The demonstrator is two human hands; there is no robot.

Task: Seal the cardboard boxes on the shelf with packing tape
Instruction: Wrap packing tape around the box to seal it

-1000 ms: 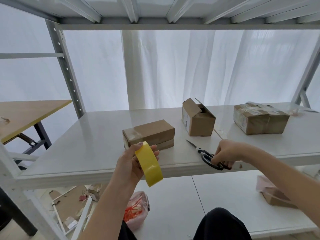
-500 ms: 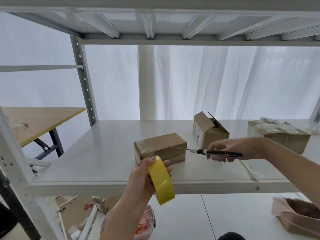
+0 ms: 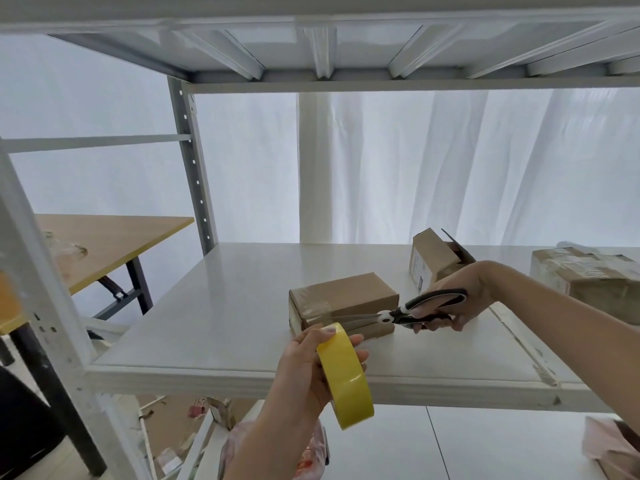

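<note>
A white metal shelf (image 3: 225, 306) carries three cardboard boxes. A flat box (image 3: 346, 292) lies nearest the front edge, with clear film across its left end. Behind it to the right stands a small box (image 3: 433, 258) with its flaps up, and far right sits a box (image 3: 588, 282) already heavily taped.

The person's left hand (image 3: 301, 365) grips a yellow tape roll (image 3: 346, 379), thumb over the top and fingers curled behind. The roll is held upright just in front of the flat box, probably to keep a strip taut, though no strip can be made out.

The right hand (image 3: 467, 292) is closed through the handles of black scissors (image 3: 408, 308). Their blades reach left across the box's front toward the roll, seemingly poised to cut.
</note>
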